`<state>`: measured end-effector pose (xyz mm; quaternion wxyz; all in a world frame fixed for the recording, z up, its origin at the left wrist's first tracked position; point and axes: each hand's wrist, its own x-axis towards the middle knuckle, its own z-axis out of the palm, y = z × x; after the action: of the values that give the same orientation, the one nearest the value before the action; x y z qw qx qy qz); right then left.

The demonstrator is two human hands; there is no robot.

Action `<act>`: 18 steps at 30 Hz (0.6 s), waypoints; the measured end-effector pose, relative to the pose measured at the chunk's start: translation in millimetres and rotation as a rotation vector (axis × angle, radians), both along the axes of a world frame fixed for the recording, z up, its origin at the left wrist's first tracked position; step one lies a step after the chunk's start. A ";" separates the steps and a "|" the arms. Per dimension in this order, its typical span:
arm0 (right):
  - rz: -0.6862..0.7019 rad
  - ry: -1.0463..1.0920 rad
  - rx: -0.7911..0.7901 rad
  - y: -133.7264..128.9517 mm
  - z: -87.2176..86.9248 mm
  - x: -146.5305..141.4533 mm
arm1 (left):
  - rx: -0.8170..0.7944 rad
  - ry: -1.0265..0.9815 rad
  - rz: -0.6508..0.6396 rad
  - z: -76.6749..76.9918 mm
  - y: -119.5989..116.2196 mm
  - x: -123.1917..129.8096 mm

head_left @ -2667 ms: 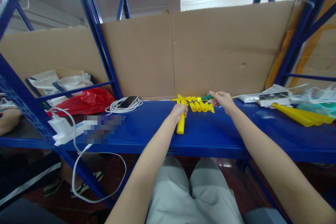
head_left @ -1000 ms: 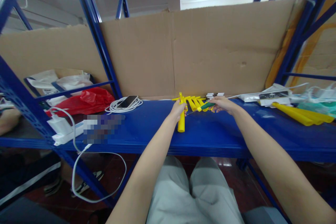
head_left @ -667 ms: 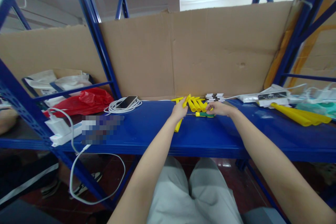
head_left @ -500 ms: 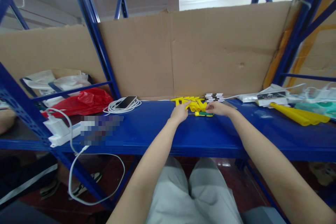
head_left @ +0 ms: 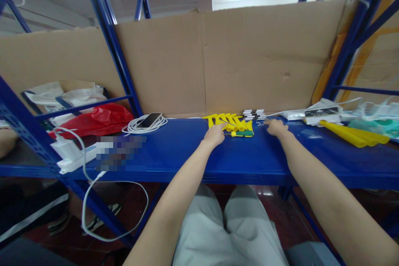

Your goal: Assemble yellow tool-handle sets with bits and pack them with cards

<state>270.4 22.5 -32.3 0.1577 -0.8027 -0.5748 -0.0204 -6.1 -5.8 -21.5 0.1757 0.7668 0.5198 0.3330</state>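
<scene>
Several yellow plastic pieces with tube-like ends (head_left: 230, 122) lie in a row at the back of the blue shelf. My left hand (head_left: 214, 134) rests at their near left side, a finger stretched out against them. A green and yellow screwdriver (head_left: 242, 134) lies in front of the row, its shaft pointing toward my left hand. To the right, my right hand (head_left: 277, 127) is lowered to the shelf with its fingers bunched; what is between them is too small to name. Small silvery bits (head_left: 259, 123), like screws, are scattered just left of its fingertips.
Black and white stacked pieces (head_left: 253, 114) sit behind the bits. Larger yellow tubes (head_left: 350, 134) and a white box (head_left: 322, 115) lie right. A phone (head_left: 149, 120) on a coiled white cable, a red bag (head_left: 96, 119) and a power strip (head_left: 76, 161) are left. Cardboard (head_left: 249, 58) closes the back.
My right hand has left the yellow pieces and moved right to the small silvery bits. My left hand has stayed nearly in place. The right end of the yellow row is uncovered.
</scene>
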 end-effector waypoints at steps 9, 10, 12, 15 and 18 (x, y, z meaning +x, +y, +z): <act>0.109 -0.094 -0.088 -3.8 2.4 -14.9 | -0.025 -0.046 -0.045 -0.1 1.6 1.3; 0.115 -0.109 -0.097 -4.0 2.2 -15.6 | -0.029 -0.065 -0.039 -0.4 1.8 1.4; 0.127 -0.129 -0.107 -3.8 1.9 -16.1 | -0.032 -0.083 -0.030 -1.0 2.3 1.3; 0.135 -0.122 -0.095 -2.9 2.4 -16.4 | -0.012 -0.056 -0.031 -1.9 3.1 0.7; 0.137 -0.093 -0.060 -0.9 3.7 -17.5 | 0.003 -0.021 -0.040 -2.1 3.4 0.5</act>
<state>252.9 21.6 -28.6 0.1079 -0.7640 -0.6354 -0.0297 -5.5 -2.3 -23.6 0.1867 0.7737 0.5020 0.3385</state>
